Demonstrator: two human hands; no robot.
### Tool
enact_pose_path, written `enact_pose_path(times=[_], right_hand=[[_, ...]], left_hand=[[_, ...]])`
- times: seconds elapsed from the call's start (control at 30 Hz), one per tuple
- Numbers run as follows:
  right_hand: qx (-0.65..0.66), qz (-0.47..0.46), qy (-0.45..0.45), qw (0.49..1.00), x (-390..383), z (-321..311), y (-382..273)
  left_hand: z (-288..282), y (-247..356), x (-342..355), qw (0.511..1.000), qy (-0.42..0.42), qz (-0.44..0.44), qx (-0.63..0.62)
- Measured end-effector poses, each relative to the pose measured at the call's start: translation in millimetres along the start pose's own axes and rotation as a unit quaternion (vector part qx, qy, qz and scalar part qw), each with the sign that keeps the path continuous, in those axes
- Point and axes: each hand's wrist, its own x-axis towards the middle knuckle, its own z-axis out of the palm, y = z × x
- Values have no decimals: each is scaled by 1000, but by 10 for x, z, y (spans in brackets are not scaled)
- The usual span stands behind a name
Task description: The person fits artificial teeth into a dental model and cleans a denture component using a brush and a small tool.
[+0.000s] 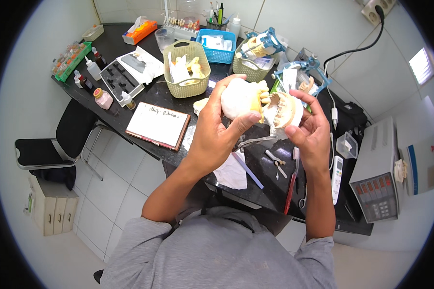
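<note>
My left hand [214,130] is closed around a dental cast [240,98] with a rounded white plaster base and yellowish teeth facing right. In my right hand [315,132], thumb and fingers grip another dental cast [285,111], whose tooth arch faces the first. Both are held up over the black worktop [178,159], close together; I cannot tell whether they touch. Beneath them lie a metal hand tool [256,141], a slim blue stick [247,169] and a white tissue [230,174]. A red-handled toothbrush [291,187] rests beside my right wrist.
A notebook [156,126], a beige basket [187,91], a blue basket [217,57] and blue articulators [304,72] stand around the worktop. At right are a white remote control [337,179] and a grey machine [378,168]. A black chair [58,137] stands left.
</note>
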Motion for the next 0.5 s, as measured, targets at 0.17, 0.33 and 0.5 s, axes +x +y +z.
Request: enact_pose_path(times=[0.17, 0.33, 0.5], right_hand=[[-12, -20, -14, 1000, -46, 15, -27], [-5, -30, -22, 999, -86, 21, -9], [1, -34, -28, 999, -95, 11, 32]], left_hand=[[15, 47, -49, 999, -27, 12, 30], [17, 42, -88, 998, -38, 9, 39], [0, 31, -92, 997, -40, 19, 57]])
